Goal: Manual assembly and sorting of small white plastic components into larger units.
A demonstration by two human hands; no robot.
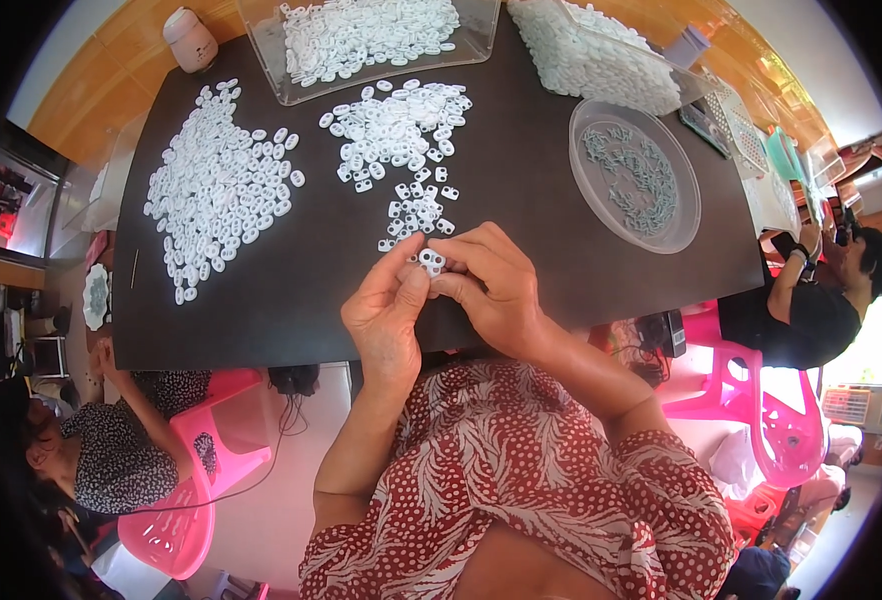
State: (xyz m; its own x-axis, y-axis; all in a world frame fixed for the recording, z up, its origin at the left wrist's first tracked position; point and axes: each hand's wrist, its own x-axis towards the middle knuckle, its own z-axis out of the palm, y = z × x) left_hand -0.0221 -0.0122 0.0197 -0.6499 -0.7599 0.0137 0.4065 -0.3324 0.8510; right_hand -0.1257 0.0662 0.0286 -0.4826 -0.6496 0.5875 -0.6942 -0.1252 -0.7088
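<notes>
Between my two hands, just off the near side of the dark table (521, 190), is a small white plastic piece (432, 258) with two dark round holes. My left hand (389, 312) pinches it from one side with thumb and forefinger. From the other side, the thumb and fingers of my right hand (496, 285) close on the same piece. Just beyond my fingertips lies a loose cluster of similar two-holed white pieces (417, 212), which runs up into a bigger pile (401, 125). A wide heap of white oval pieces (223, 185) spreads over the table's left side.
A clear bin (381, 82) of white pieces stands at the back, with another full clear container (601, 65) to its right. A round clear dish (583, 190) holds small grey-green parts. A white jar (190, 42) stands back left. People sit at both sides on pink chairs (223, 420).
</notes>
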